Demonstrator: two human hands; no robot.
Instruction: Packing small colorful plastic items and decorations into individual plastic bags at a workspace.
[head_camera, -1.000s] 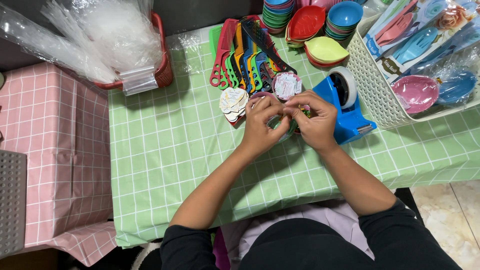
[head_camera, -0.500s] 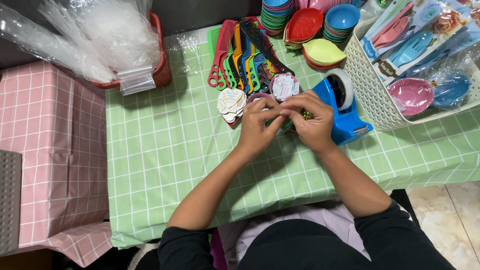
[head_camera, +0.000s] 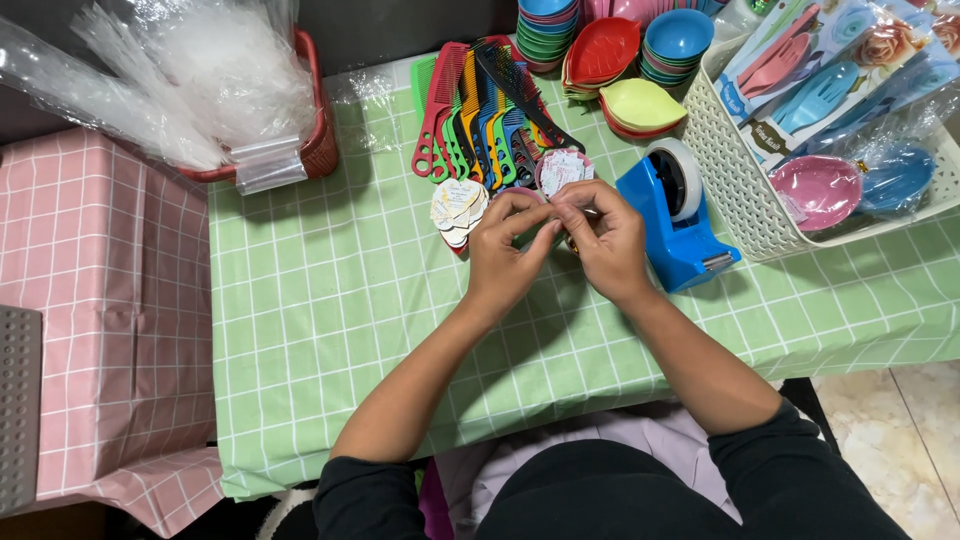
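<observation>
both hands, left hand (head_camera: 505, 255) and right hand (head_camera: 610, 240), pinch shut on a small clear packet (head_camera: 556, 238) at frame centre; best kept taut, clear of the tape dispenser (head_camera: 672, 225)

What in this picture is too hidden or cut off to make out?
- Head view: the small thing pinched between the left hand and right hand is covered by the fingers; its kind cannot be told.
- The stacked bowls are cut off by the top edge.
- The white basket runs off the right edge.
- What lies under the plastic bags in the red basket is hidden.
</observation>
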